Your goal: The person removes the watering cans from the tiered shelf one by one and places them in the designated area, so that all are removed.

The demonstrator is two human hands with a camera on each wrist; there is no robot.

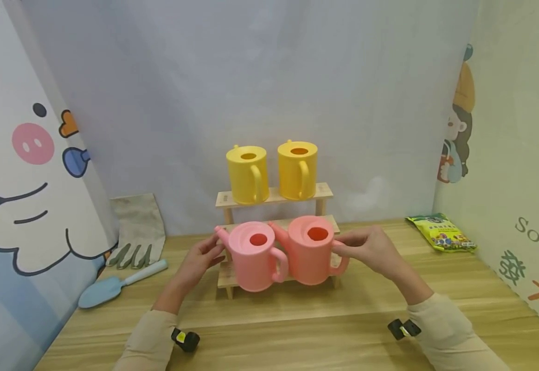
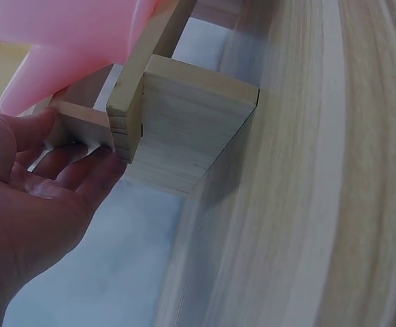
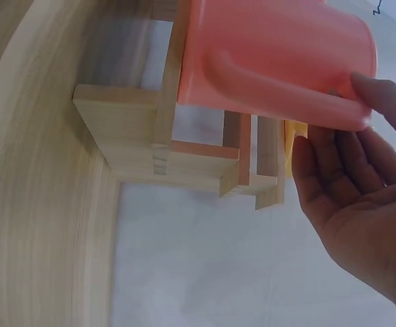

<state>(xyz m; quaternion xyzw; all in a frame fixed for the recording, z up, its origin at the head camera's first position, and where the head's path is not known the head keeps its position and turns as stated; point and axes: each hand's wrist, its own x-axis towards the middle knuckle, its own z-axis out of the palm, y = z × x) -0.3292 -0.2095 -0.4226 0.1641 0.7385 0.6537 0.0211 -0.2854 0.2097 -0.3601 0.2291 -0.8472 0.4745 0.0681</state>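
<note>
A pink watering can (image 1: pixel 253 263) and a coral-pink watering can (image 1: pixel 310 255) stand side by side on the lowest step of a wooden tiered stand (image 1: pixel 276 196), spouts to the left. My right hand (image 1: pixel 373 252) pinches the top of the coral can's handle (image 3: pixel 279 95), thumb above and fingers beneath. At the stand's left end, my left hand (image 1: pixel 199 260) has its thumb and curled fingers (image 2: pixel 92 177) about the wooden side, just below the pink can's spout (image 2: pixel 41 78). Two yellow watering cans (image 1: pixel 248 178) sit on the top step.
Left on the wooden table (image 1: pixel 269 335) lie a light-blue trowel (image 1: pixel 104 291) and a grey glove (image 1: pixel 138 226) leaning on the wall. A green-yellow packet (image 1: pixel 441 232) lies at the back right. Printed cloth walls stand behind and on both sides.
</note>
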